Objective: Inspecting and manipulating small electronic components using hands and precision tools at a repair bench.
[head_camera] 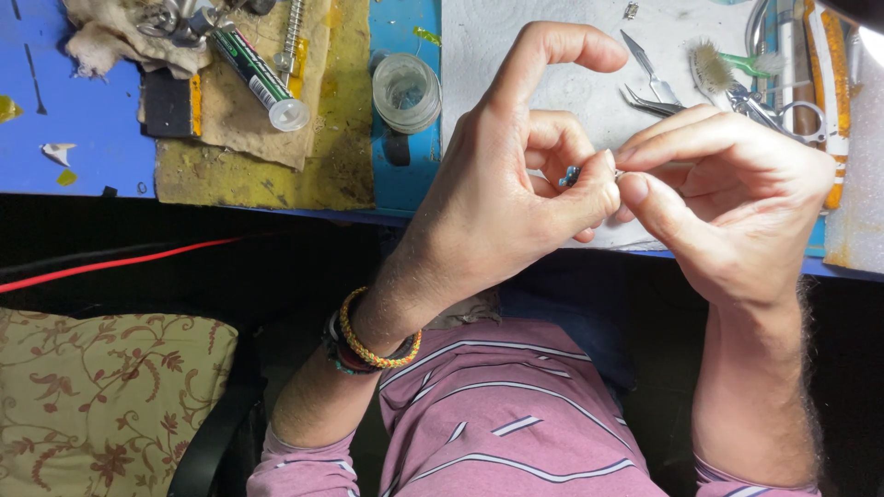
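Note:
My left hand [516, 193] and my right hand [737, 202] meet in front of me over the near edge of a blue workbench [83, 120]. Between the left thumb and fingers I pinch a tiny blue-grey metal piece [569, 176]. The right thumb and forefinger close on the same spot from the right, seemingly on a fine thin part that I cannot make out. Braided bracelets [368, 345] circle my left wrist. My striped pink shirt fills the bottom of the view.
A white paper towel [589, 101] lies on the bench under tweezers [649, 78], a small brush [714, 66] and scissors [778, 115]. A green-and-black tube [262, 78], a clear round container [406, 92], and stained cloth [267, 147] sit left. A patterned cushion [101, 396] lies lower left.

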